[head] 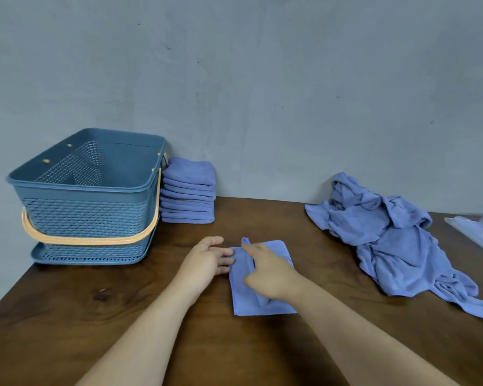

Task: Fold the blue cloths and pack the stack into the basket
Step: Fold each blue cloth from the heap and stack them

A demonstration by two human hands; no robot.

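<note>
Matt wooden table [123, 316], perforated plastic basket [84, 215].

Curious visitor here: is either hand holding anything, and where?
Left hand only touches the left edge of the blue cloth; right hand lies on its middle, grip unclear.

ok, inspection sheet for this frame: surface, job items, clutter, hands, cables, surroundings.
Surface: dark wooden table.
Job's things: blue basket at left, handle down, no cloth visible inside; folded stack beside it; cloth mid-fold at centre; unfolded pile at right.
Clutter: clear plastic item at far right edge, blurred.
Hands: left hand flat, fingertips on the cloth's left edge; right hand on the cloth, grip unclear.
Cables: nothing seen.
Surroundings: grey wall behind the table.
</note>
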